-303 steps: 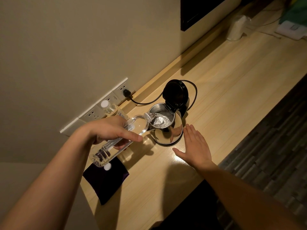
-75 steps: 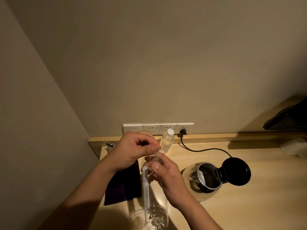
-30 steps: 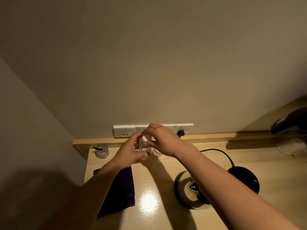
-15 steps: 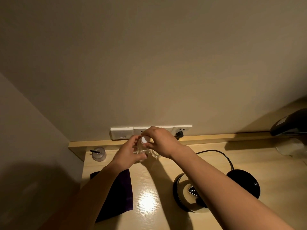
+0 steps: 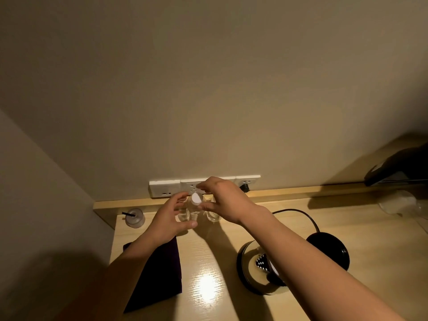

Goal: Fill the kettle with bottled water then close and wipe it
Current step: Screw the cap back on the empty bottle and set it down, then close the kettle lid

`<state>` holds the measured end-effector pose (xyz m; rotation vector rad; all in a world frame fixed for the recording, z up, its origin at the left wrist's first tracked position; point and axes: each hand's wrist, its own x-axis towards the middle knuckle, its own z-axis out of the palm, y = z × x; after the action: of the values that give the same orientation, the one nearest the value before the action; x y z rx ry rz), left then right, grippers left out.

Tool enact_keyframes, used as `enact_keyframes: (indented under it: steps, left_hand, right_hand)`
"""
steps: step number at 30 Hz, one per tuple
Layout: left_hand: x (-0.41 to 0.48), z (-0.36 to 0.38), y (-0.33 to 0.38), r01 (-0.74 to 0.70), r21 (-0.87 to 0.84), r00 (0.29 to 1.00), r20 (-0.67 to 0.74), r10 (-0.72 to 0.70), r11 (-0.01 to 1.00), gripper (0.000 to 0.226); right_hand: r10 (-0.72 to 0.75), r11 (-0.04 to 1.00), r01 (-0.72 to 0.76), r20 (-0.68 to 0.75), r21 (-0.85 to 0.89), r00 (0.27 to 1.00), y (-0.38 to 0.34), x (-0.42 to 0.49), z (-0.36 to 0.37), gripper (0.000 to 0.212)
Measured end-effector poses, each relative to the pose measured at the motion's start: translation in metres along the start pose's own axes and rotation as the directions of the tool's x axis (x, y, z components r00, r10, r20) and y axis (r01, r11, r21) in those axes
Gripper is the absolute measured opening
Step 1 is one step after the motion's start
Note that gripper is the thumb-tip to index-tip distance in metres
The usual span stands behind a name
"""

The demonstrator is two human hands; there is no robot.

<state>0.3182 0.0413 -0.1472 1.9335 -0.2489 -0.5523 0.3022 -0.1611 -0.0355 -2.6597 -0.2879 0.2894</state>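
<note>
Change noted: half a second ago both hands were closed on the bottle [image 5: 193,208]. Now the right hand [image 5: 223,200] has spread open, thumb and forefinger standing off the white cap [image 5: 196,197] and holding nothing. The left hand [image 5: 170,220] is half open, fingers curved about the bottle's body; whether it touches cannot be told. The bottle stands capped at the far side of the surface [image 5: 208,251], below the sockets [image 5: 164,188].

Judgement: this bottle is poured and put away. The kettle [image 5: 250,272] sits near right with its lid [image 5: 328,251] open, so closing remains, then wiping; the cloth [image 5: 157,269] lies near left.

Obscured: the right forearm covers part of the kettle and the water level cannot be seen. A second bottle [image 5: 213,215] is mostly behind the right hand.
</note>
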Motion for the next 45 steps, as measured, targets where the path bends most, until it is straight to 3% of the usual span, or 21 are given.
enact_keyframes:
  steps: [5,9,13,18,21,24,26,29,33,41,45]
  left_hand:
    - [-0.037,-0.016,0.010,0.022,-0.058,0.994,-0.107,-0.028,0.998,0.089]
    - [-0.079,-0.005,0.038,0.013,-0.125,0.966,-0.256,-0.045,0.992,0.073]
    - [-0.109,0.040,0.075,-0.002,-0.255,0.995,-0.101,-0.025,0.967,0.060]
    - [-0.104,0.126,0.100,0.102,-0.273,0.987,0.149,-0.063,0.956,0.060]
    - [-0.100,0.166,0.107,0.134,-0.233,0.979,0.184,-0.091,0.963,0.076]
    - [-0.102,0.188,0.115,0.150,-0.237,0.983,0.137,-0.120,0.960,0.048]
    - [-0.102,0.192,0.116,0.154,-0.251,0.986,0.104,-0.132,0.956,0.043]
    - [-0.100,0.188,0.121,0.170,-0.222,0.982,0.120,-0.146,0.960,0.046]
    - [-0.096,0.182,0.131,0.217,-0.216,0.972,0.138,-0.190,0.952,0.070]
    - [-0.097,0.183,0.129,0.179,-0.221,0.983,0.071,-0.168,0.959,0.018]
    - [-0.092,0.185,0.113,0.140,-0.170,0.990,0.005,-0.141,0.975,0.032]
  right_hand:
    - [0.003,0.998,0.005,-0.120,0.062,0.993,0.012,-0.051,-0.037,0.057]
    - [0.111,0.989,-0.091,-0.178,0.115,0.978,0.041,-0.120,-0.074,0.060]
    - [0.293,0.949,-0.268,-0.149,0.166,0.944,0.086,-0.193,-0.095,0.073]
    - [0.427,0.847,-0.403,0.006,0.346,0.904,0.128,-0.258,-0.090,0.097]
    - [0.416,0.795,-0.399,0.069,0.456,0.907,0.139,-0.275,-0.077,0.099]
    - [0.377,0.754,-0.367,0.098,0.545,0.921,0.145,-0.282,-0.066,0.096]
    - [0.356,0.756,-0.342,0.087,0.558,0.930,0.147,-0.282,-0.062,0.096]
    - [0.322,0.798,-0.302,0.056,0.522,0.945,0.143,-0.278,-0.058,0.091]
    - [0.257,0.858,-0.240,0.026,0.454,0.966,0.125,-0.263,-0.052,0.088]
    - [0.099,0.993,-0.101,0.027,0.068,0.995,0.092,-0.227,-0.018,0.080]
    - [0.118,0.990,-0.121,0.038,0.068,0.992,0.095,-0.222,-0.010,0.083]
